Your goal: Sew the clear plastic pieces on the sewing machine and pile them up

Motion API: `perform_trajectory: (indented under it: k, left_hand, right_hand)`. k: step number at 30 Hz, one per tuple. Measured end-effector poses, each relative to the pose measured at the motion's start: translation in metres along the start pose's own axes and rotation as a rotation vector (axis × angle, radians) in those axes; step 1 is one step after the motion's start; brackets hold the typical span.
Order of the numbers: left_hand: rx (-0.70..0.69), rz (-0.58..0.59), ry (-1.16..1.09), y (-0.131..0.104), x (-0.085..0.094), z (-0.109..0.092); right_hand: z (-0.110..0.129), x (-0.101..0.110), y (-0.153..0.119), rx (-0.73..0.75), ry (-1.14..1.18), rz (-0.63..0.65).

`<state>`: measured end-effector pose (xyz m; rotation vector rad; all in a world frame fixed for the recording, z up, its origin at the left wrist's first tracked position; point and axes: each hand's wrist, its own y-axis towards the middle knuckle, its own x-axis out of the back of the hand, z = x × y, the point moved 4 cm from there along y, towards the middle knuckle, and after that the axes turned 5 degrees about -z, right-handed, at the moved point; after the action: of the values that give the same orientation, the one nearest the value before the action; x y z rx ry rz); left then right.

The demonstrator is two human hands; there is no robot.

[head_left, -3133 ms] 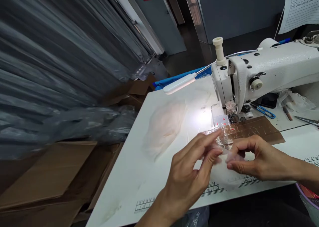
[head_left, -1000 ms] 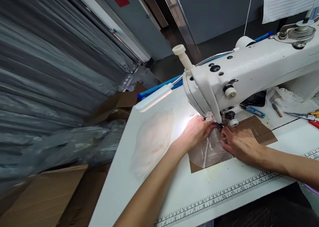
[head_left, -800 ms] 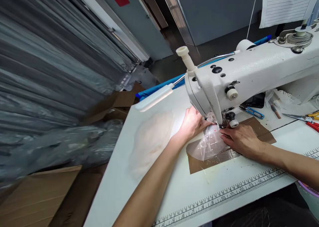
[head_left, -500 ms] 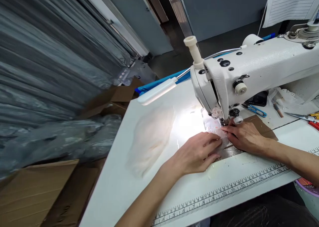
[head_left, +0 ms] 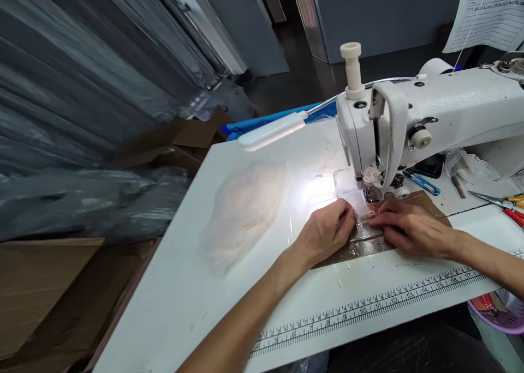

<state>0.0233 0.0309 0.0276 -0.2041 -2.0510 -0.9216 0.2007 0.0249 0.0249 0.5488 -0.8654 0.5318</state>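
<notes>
Small sheer whitish piece (head_left: 357,199) is being laid flat beside the presser foot (head_left: 372,194), on its left, partly over the brown sheet (head_left: 368,247). Small red marks are being shown around the overlap. Piece is being bracketed by both hands: its near-left edge is being met by the fingers of the left hand (head_left: 325,230), its near-right side is being approached by the fingers of the right hand (head_left: 417,231). Left fingers are being kept bunched, thumb against index; can't tell if fabric is being pinched. Right fingers are being held curled, tips low over the brown sheet; grip can't be told, undersides are being hidden.

Whole setup is being carried by the white tabletop (head_left: 164,313), ruler scale (head_left: 368,310) being shown along its near edge. Foot is being overhung by the sewing machine (head_left: 446,114); bright spot is being cast left of it by the lamp (head_left: 272,130). Larger sheer pile (head_left: 245,215) is being left well apart, farther left. Blue snips (head_left: 426,184) and scissors (head_left: 491,199) are being kept right of the foot. Purple-rimmed basket (head_left: 497,327) is being seen below the near edge; cardboard (head_left: 45,291) is being stacked off left.
</notes>
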Motion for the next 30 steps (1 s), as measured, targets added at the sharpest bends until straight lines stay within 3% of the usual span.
perform_trajectory:
  k: [4, 8, 12, 19, 30]
  left_hand:
    - [-0.149, 0.043, 0.028, 0.0, 0.0, -0.007]
    - [-0.392, 0.126, 0.059, -0.005, -0.002, -0.015]
    - [-0.394, 0.117, 0.01, -0.008, -0.001, -0.015]
    - [-0.45, 0.075, 0.095, -0.012, 0.0, -0.02]
    - [-0.49, 0.005, 0.112, -0.011, -0.002, -0.024]
  right_hand:
    - [0.011, -0.011, -0.008, 0.059, -0.115, 0.049]
    - [0.008, -0.006, -0.008, 0.097, 0.048, 0.09]
    - [-0.007, 0.003, 0.001, 0.048, 0.083, 0.066]
    - [-0.018, -0.009, 0.012, 0.079, -0.275, 0.082]
    - [-0.024, -0.014, 0.007, 0.103, -0.178, -0.034]
